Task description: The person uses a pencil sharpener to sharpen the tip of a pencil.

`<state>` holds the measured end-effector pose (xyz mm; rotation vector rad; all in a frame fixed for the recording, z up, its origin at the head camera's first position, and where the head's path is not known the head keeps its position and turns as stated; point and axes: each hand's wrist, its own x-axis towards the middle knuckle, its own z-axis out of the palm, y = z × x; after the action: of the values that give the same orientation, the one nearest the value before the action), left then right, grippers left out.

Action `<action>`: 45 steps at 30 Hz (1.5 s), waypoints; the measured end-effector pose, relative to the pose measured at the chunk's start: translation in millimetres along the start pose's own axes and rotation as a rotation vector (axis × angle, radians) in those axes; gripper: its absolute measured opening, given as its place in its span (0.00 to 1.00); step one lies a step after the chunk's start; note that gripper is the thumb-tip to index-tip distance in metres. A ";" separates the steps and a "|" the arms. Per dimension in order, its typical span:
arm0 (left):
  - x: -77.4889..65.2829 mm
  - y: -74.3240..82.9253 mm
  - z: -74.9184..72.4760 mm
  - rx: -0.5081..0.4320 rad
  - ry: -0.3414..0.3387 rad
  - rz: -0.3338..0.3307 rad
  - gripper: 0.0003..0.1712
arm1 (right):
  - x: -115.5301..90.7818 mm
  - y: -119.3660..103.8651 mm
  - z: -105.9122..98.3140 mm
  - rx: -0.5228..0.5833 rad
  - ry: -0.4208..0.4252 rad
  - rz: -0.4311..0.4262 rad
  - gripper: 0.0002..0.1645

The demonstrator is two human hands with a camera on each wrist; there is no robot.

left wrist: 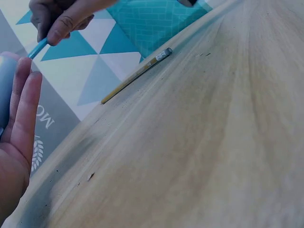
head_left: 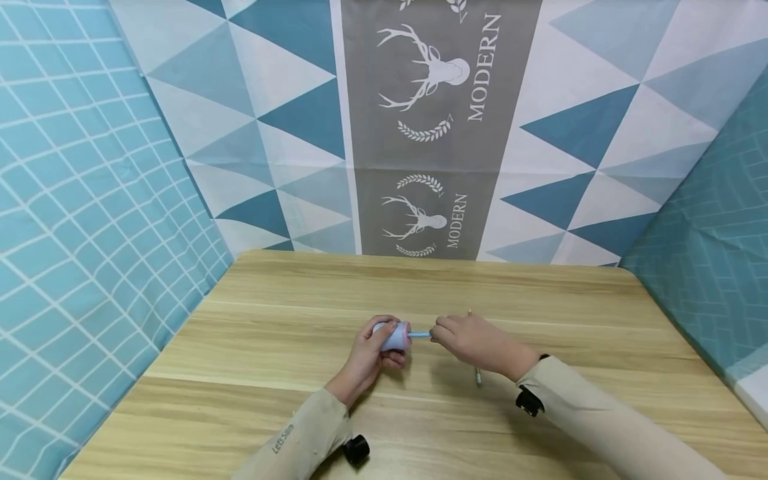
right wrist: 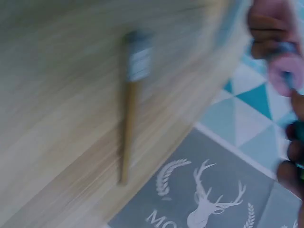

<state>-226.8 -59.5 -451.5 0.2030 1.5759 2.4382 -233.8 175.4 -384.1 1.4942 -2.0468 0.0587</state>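
Note:
In the head view, my left hand grips a pale blue cylinder with a pink end, which looks like a pencil sharpener. A thin blue pencil runs from the hole in that pink end to my right hand, whose fingertips pinch it. The right wrist view shows the pink face blurred, with the pencil's tip end inside it. Beneath my right hand a second, wood-coloured pencil with a silvery end lies on the table, partly covered by the hand in the head view.
The wood-grain table reaches back to a patterned wall covering. Blue tiled sheets stand along the left and right sides. Each sleeve's cuff carries a small black device, one of them under the left wrist.

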 end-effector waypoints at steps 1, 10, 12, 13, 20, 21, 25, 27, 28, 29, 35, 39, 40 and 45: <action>0.1 0.3 -0.3 0.000 -0.012 0.001 0.12 | -1.5 0.1 2.1 -0.068 0.025 -0.029 0.14; -1.5 2.7 -3.9 -0.050 -0.159 -0.053 0.17 | -4.8 0.3 11.2 -0.144 0.161 -0.049 0.24; -1.7 3.2 -4.8 -0.044 -0.172 -0.046 0.17 | -2.4 -2.1 11.8 -0.140 0.168 -0.035 0.24; -1.7 3.3 -5.2 -0.039 -0.173 -0.041 0.16 | -1.1 -3.6 11.7 -0.135 0.154 -0.016 0.23; -1.3 0.5 -6.7 -0.010 -0.149 -0.027 0.12 | 14.7 -8.4 2.1 0.457 -0.152 0.462 0.19; -1.6 -0.1 -6.8 -0.011 -0.149 -0.029 0.12 | 17.9 -7.2 -0.7 0.604 -0.205 0.568 0.20; -2.0 -2.1 -5.3 -0.004 -0.149 -0.032 0.17 | 24.4 5.9 -6.3 1.163 -0.435 0.976 0.25; -1.8 -2.3 -4.3 0.005 -0.145 -0.034 0.18 | 22.3 13.7 -4.4 1.366 -0.541 1.131 0.25; -1.5 -2.5 -4.1 0.013 -0.143 -0.034 0.20 | 20.7 17.3 -2.5 1.437 -0.584 1.180 0.25; -1.1 -2.3 -3.9 0.023 -0.142 -0.034 0.21 | 18.9 20.1 -0.4 1.486 -0.617 1.203 0.24; 1.4 -1.1 -1.5 0.058 -0.139 -0.027 0.24 | 14.2 18.3 -2.2 1.494 -0.576 1.161 0.22; 1.6 -0.8 -0.2 0.054 -0.134 -0.021 0.26 | 14.5 7.0 -12.8 1.178 -0.426 0.928 0.19; 1.3 -0.6 -0.3 0.051 -0.135 -0.018 0.25 | 14.6 3.9 -15.2 1.059 -0.389 0.854 0.17; 0.5 -0.3 -1.3 0.037 -0.137 -0.016 0.15 | 8.3 -6.0 -19.7 0.419 -0.220 0.410 0.04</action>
<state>-227.5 -60.4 -452.3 0.3545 1.5580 2.3304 -221.5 173.5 -365.8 1.3265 -2.6146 0.5354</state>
